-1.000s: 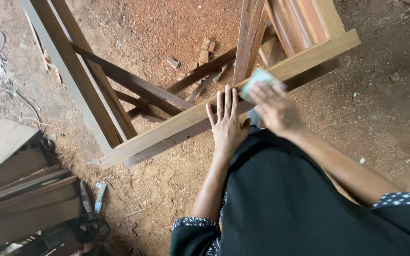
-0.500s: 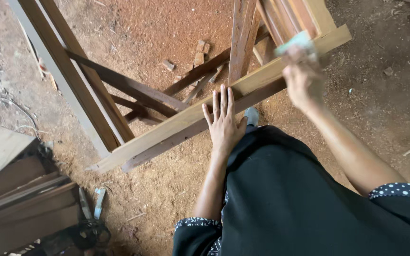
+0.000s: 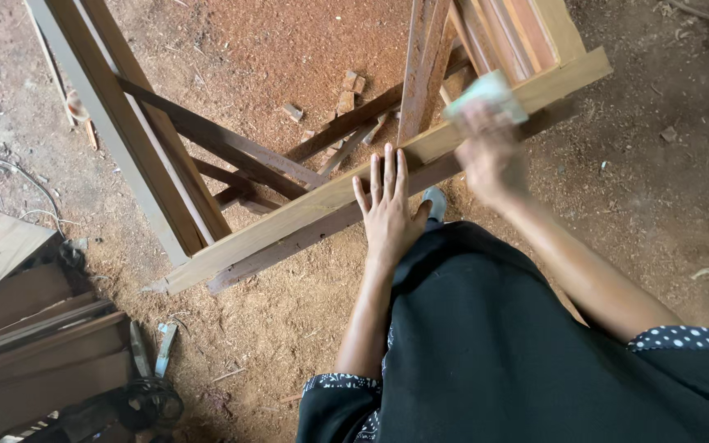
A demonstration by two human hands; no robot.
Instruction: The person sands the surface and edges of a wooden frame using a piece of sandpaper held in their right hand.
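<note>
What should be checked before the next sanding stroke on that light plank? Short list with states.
1. Left hand flat on the light plank, fingers spread: ok.
2. Right hand gripping the pale sanding pad: ok, though blurred by motion.
3. Pad in contact with the plank's top face: cannot tell.
4. Left fingers apart from the pad's position: ok.
5. Plank supported by the dark wooden frame beneath: ok; whether it is fastened, cannot tell.
6. Offcut blocks on the sawdust floor, away from the plank: ok.
</note>
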